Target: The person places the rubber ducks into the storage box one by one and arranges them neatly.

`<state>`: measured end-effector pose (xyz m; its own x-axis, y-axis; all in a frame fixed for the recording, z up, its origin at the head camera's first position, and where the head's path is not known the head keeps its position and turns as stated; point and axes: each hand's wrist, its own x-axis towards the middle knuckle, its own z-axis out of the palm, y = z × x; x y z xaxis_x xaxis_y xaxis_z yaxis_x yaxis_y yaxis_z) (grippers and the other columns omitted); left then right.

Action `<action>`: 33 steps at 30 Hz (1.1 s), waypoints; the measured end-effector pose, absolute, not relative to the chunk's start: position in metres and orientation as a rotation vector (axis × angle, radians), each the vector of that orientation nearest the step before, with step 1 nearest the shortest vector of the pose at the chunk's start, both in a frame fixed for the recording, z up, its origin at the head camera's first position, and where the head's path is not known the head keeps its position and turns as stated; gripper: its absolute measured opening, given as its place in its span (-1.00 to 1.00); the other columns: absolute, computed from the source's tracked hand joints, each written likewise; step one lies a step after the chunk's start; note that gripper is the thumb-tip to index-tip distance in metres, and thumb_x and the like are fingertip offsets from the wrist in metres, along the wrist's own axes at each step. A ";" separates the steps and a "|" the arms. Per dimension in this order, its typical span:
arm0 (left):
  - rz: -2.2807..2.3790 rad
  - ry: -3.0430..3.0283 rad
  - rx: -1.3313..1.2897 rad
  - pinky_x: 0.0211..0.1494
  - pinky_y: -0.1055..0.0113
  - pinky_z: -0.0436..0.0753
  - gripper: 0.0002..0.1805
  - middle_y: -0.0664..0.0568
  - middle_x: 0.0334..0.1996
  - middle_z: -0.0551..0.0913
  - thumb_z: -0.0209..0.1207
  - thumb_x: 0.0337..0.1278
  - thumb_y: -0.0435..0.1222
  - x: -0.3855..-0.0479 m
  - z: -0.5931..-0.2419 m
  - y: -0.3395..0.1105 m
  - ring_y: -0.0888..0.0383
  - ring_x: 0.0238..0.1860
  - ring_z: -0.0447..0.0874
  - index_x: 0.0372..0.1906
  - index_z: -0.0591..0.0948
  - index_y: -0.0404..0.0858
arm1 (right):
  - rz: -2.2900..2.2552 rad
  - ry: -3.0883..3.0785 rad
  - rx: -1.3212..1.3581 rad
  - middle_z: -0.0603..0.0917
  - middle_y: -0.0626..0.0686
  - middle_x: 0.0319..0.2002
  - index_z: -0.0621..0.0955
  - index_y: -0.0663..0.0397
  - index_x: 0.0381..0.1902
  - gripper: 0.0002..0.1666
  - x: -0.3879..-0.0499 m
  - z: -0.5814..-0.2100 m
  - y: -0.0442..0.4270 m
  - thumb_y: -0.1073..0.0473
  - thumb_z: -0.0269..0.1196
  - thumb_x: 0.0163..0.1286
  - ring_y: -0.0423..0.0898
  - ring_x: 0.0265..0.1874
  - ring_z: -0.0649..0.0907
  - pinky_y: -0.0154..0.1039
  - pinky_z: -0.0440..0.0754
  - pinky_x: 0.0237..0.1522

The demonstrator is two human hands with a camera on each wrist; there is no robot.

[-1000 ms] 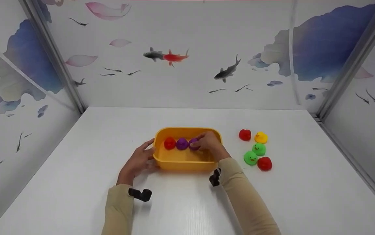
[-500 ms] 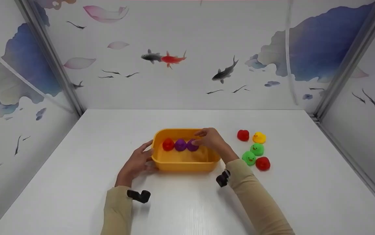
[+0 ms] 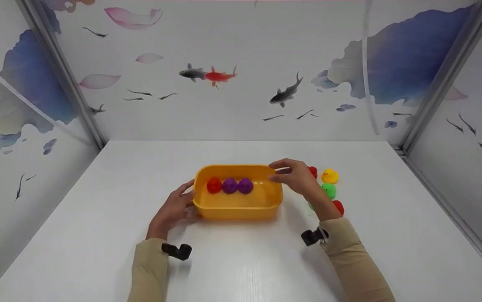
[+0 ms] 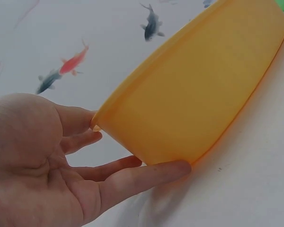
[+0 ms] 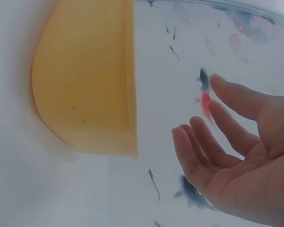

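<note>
A yellow-orange plastic bin (image 3: 237, 213) sits on the white table. Inside it lie a red rounded toy (image 3: 214, 185) and two purple rounded toys (image 3: 229, 186), side by side in a row. My left hand (image 3: 176, 206) touches the bin's left end; in the left wrist view its fairly straight fingers rest at the rim and the bottom corner. Over the right end of the bin hovers my right hand (image 3: 295, 175). It holds nothing, and its fingers are spread and slightly bent in the right wrist view.
Right of the bin stand a yellow toy duck (image 3: 330, 176), a green duck (image 3: 329, 191) and red toys (image 3: 338, 206). My right hand and forearm partly cover this group. A printed wall (image 3: 224, 113) bounds the table at the back, with side walls left and right.
My right hand has let go of the right-hand purple toy inside the bin and moved up and right to the bin's right end. The left hand stays at the left end.
</note>
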<state>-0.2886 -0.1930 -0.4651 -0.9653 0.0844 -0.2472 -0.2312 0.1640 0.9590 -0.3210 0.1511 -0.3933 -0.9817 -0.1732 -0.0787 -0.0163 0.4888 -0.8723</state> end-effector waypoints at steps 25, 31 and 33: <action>1.888 2.184 -0.188 0.12 0.04 0.74 -0.41 -0.16 0.46 0.37 -0.06 0.56 -0.09 -0.286 -0.465 -0.192 -0.16 0.29 0.55 0.58 0.15 0.10 | -1.428 2.744 -0.077 0.32 0.26 0.47 0.49 0.02 0.35 -0.29 -0.323 -0.422 0.273 -0.15 0.32 0.36 0.29 0.47 0.28 0.22 0.43 0.41; 1.888 2.180 -0.180 0.14 0.03 0.73 -0.41 -0.18 0.46 0.38 -0.07 0.57 -0.09 -0.287 -0.464 -0.191 -0.16 0.28 0.56 0.58 0.15 0.09 | -1.396 2.733 0.037 0.30 0.27 0.48 0.45 0.04 0.39 -0.30 -0.327 -0.434 0.284 -0.14 0.28 0.40 0.28 0.47 0.29 0.23 0.35 0.46; 1.877 2.187 -0.189 0.12 0.04 0.73 -0.42 -0.17 0.46 0.37 -0.08 0.57 -0.10 -0.287 -0.464 -0.192 -0.14 0.27 0.56 0.58 0.15 0.10 | -1.384 2.719 0.070 0.30 0.27 0.48 0.42 0.05 0.40 -0.30 -0.329 -0.438 0.284 -0.13 0.26 0.43 0.28 0.47 0.29 0.19 0.35 0.48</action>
